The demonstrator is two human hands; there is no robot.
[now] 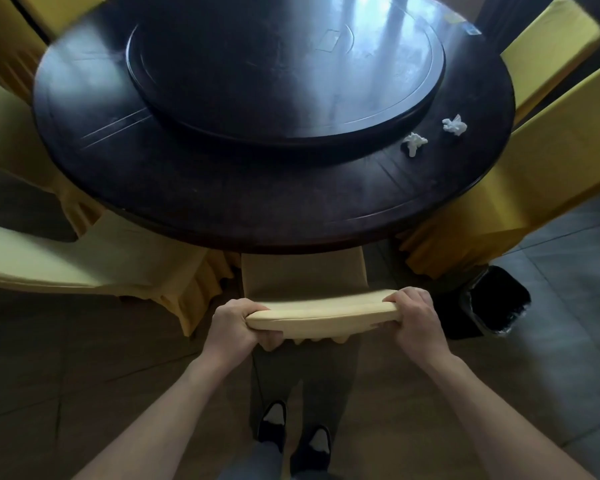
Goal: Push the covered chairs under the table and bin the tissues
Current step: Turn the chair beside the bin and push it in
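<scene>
Meanwhile, no legible writing on table (222, 209).

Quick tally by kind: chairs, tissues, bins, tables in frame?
Covered chairs: 6 (held chair, gripped by left hand and right hand; two at left; one top left; two at right)
Tissues: 2
Bins: 1
Tables: 1
Total: 10

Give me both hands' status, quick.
Left hand: grips the pale yellow fabric-covered chair back at its left end.
Right hand: grips its right end.
</scene>
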